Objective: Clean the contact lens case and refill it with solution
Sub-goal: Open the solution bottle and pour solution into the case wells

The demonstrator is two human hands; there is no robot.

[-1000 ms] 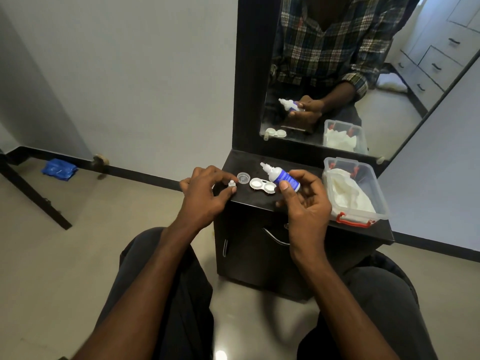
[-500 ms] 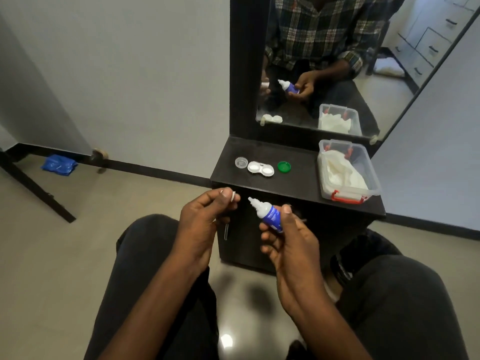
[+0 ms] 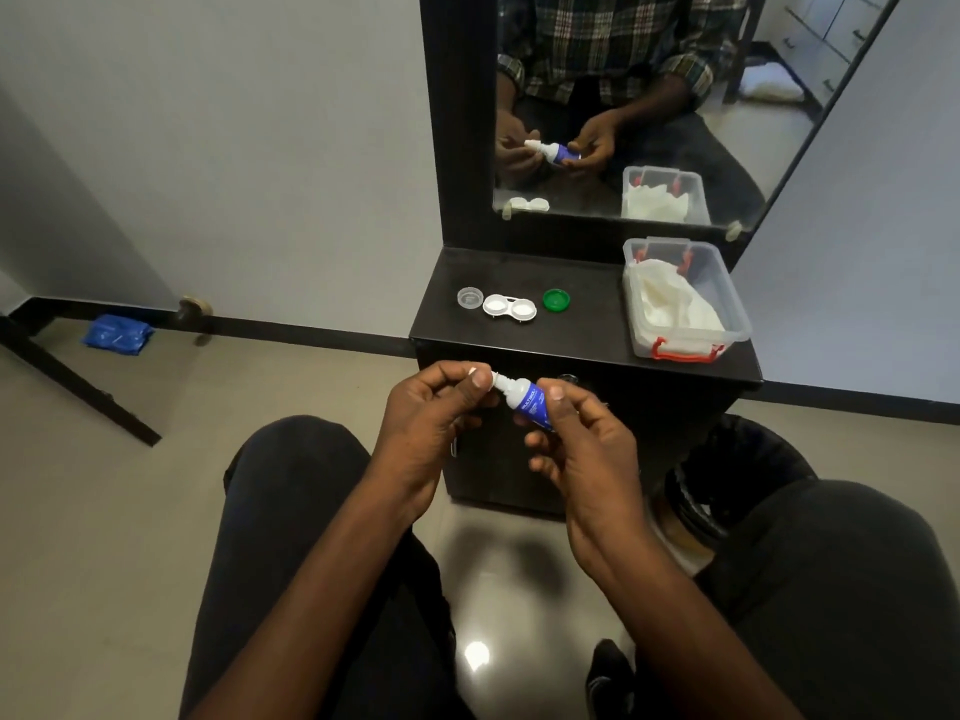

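My right hand (image 3: pixel 582 454) grips a small blue-and-white solution bottle (image 3: pixel 524 400), tilted with its nozzle pointing left. My left hand (image 3: pixel 436 423) pinches the small white bottle cap (image 3: pixel 474 371) at the nozzle tip. Both hands are held in front of the dark cabinet, above my lap. On the cabinet top (image 3: pixel 587 324) lies the white contact lens case (image 3: pixel 509 308) with both wells uncovered. A clear lid (image 3: pixel 470 297) sits to its left and a green lid (image 3: pixel 556 299) to its right.
A clear plastic box (image 3: pixel 727 304) with red latches, holding white tissues, stands at the cabinet's right end. A mirror (image 3: pixel 649 96) rises behind the cabinet. A blue packet (image 3: pixel 117 332) lies on the floor far left beside a dark table leg.
Both hands drew back from the cabinet top toward my lap with the bottle and cap. The left hand has brought the cap against the bottle's nozzle. The green lid came into view.
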